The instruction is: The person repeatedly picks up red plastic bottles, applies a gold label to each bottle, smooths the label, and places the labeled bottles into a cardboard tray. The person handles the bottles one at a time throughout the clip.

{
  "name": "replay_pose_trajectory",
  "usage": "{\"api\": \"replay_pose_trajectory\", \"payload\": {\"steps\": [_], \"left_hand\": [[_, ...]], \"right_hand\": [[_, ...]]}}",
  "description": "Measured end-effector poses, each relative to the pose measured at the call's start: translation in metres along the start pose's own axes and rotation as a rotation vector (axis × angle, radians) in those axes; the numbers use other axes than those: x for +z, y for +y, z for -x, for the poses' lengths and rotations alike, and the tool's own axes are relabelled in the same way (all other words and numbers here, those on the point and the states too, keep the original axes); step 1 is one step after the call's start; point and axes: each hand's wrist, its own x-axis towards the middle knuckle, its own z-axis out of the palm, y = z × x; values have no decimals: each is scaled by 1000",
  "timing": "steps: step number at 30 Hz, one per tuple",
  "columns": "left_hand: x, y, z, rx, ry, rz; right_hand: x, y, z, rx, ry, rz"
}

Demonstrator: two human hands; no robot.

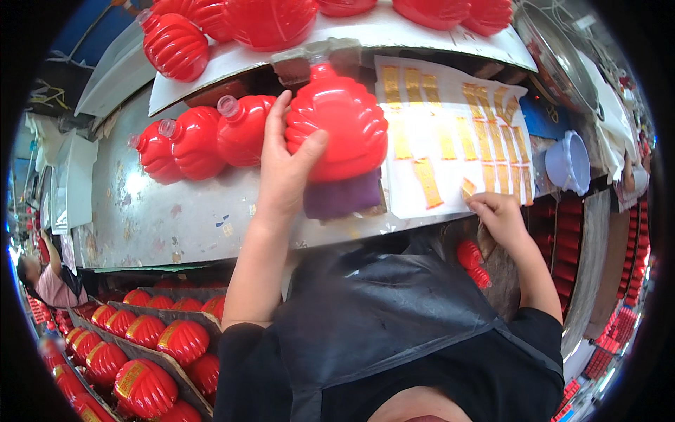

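Note:
My left hand (287,151) is closed on the side of a red ribbed bottle (341,119), its thumb across the near face. The bottle lies with its clear neck pointing away, propped against a grey block (288,69), above a folded purple cloth (342,197). To the right, my right hand (498,214) pinches a small gold label (469,188) by its end, over the edge of a white sheet (408,200). Rows of gold labels (445,138) lie on that sheet. Left of my left hand, several similar red bottles (193,144) lie side by side.
A white shelf (422,39) behind carries more red bottles (176,48). At the right stands a lavender bucket (568,163). Divided crates (204,320) at lower left hold red bottles with gold labels. Farther left, another person (55,281) is partly visible.

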Motion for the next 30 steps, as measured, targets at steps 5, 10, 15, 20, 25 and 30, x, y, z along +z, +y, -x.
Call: {"api": "replay_pose_trajectory", "payload": {"steps": [5, 10, 15, 20, 25, 30], "left_hand": [[0, 9, -9, 7, 4, -103], [0, 20, -21, 35, 0, -205], [-2, 31, -33, -46, -51, -87], [7, 26, -49, 28, -7, -492], [6, 21, -45, 12, 15, -497], [0, 13, -31, 124, 34, -498]], "right_hand": [[-28, -111, -71, 22, -198, -373], [-17, -207, -90, -975, 163, 20], [14, -234, -70, -1169, 169, 729], [42, -222, -62, -1145, 264, 838], [47, -206, -43, -1163, 307, 876], [32, -200, -50, -1100, 192, 422]]}}
